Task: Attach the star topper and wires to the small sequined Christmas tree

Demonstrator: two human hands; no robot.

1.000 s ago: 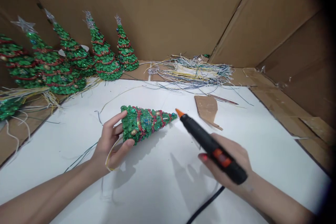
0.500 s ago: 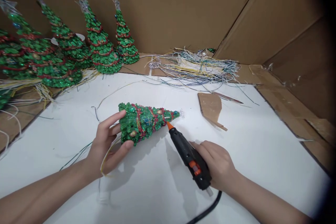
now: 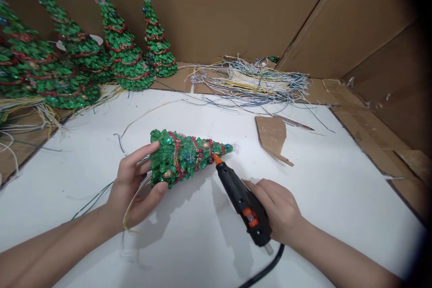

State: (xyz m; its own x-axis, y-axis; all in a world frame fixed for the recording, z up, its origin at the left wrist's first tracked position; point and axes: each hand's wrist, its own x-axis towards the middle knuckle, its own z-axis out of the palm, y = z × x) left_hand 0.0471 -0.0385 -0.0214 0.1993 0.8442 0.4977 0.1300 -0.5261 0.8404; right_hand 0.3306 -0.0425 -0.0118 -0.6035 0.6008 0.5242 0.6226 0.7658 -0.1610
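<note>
My left hand (image 3: 137,186) grips a small green Christmas tree figurine (image 3: 184,156) by its wide base, fingers behind and thumb at the near side. The tree lies sideways over the white table, its clear star tip (image 3: 236,147) pointing right, with red garlands and gold and blue baubles on it. Thin wires (image 3: 130,209) trail from the base past my wrist. In my right hand (image 3: 276,207) is a black hot glue gun (image 3: 241,200). Its orange nozzle (image 3: 218,159) meets the tree's lower edge near the narrow end; whether it touches is hard to tell.
Several similar trees (image 3: 124,54) stand upright at the back left, with loose wires around their bases. A bundle of thin coloured wires (image 3: 256,81) lies along the back. A torn cardboard piece (image 3: 272,137) rests right of the tree. Cardboard walls (image 3: 236,9) enclose the white tabletop (image 3: 330,198).
The view has shifted slightly, so the standing trees sit higher and further left. Both hands keep their holds, and the nozzle stays at nearly the same spot by the tree.
</note>
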